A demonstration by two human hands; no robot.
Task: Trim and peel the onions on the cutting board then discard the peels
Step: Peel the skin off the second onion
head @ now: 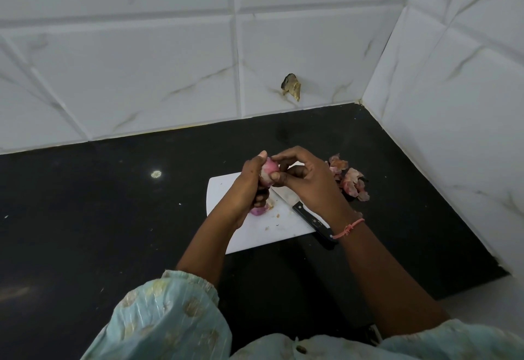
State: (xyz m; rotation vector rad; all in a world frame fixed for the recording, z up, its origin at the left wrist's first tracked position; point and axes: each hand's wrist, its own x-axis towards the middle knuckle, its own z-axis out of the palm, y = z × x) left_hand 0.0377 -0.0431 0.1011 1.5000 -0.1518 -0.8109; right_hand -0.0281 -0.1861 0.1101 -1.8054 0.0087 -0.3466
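My left hand [251,181] grips the red onion [268,173] above the cutting board's [255,232] far edge; my right hand [300,178] pinches its skin. Light, firm, slippery: I judge the loose skin edge the best hold.

pink onion [268,172]: lifted above white cutting board [255,229] | second onion [257,211]: on board | peels [350,179]: heaped beside it (right)

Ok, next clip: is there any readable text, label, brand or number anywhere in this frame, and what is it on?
None. The knife lying on the cutting board shows no legible brand on blade or handle, and the wall tiles and black countertop carry no print. The onion held in both hands has no sticker.
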